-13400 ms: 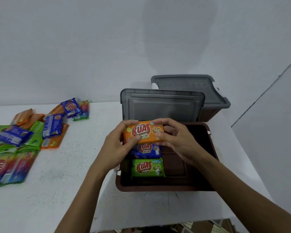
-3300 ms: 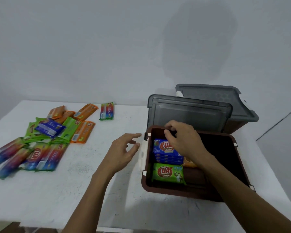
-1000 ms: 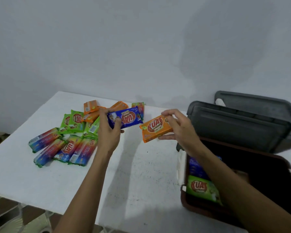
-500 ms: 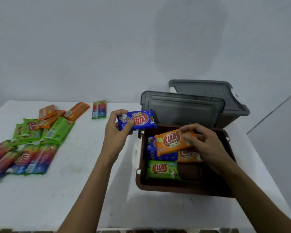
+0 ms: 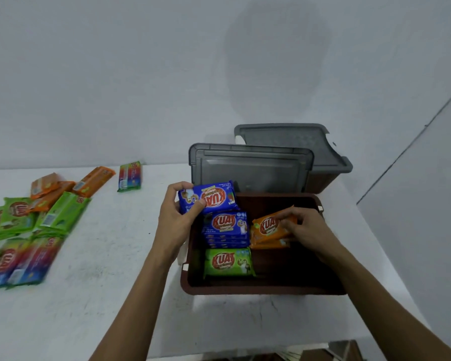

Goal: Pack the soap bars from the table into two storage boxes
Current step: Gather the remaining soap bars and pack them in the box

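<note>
Table point(image 5: 115, 308) carries the open brown box point(image 5: 266, 289). The left grip point(image 5: 177, 220) curls round a blue soap bar point(image 5: 211, 196) over the box's far left corner, long axis left to right (its logo upside down). The right grip point(image 5: 307, 230) pinches an orange soap bar point(image 5: 267, 225) inside, also crosswise.
</note>
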A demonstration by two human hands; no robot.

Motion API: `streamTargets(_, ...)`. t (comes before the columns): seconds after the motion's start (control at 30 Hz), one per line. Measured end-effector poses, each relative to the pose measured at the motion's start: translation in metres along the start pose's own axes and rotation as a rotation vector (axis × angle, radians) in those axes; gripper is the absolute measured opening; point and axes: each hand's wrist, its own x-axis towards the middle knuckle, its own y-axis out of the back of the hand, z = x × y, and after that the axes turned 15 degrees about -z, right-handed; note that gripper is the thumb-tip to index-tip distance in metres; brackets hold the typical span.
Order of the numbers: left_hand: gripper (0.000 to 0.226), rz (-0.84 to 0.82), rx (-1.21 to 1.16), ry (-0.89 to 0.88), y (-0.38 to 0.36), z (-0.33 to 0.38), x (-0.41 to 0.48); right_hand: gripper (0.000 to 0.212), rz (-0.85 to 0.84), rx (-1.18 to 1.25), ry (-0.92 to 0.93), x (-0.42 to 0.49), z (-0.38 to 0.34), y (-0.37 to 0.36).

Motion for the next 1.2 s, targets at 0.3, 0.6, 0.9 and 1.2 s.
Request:
streamTargets(0.3,0.03,-0.006,0.008,0.002,-0.002,0.001,0.0,0.026,-0.013,-0.395,-0.118,0.012,0.005,-0.012)
streamTargets(0.6,0.025,-0.02,0.038,0.008,-0.004,0.0,0.005,0.031,-0.093,-0.588,-0.133,0.009,0.005,-0.019)
streamTargets(0.9,0.049,-0.026,0.008,0.041,-0.007,0.012,0.005,0.037,0.094,-0.689,0.095,0.002,-0.021,-0.03)
streamTargets(1.2,0.056,-0.017,-0.123,-0.006,-0.013,0.015,0.004,0.036,-0.158,0.142,0.313,-0.006,-0.063,-0.057)
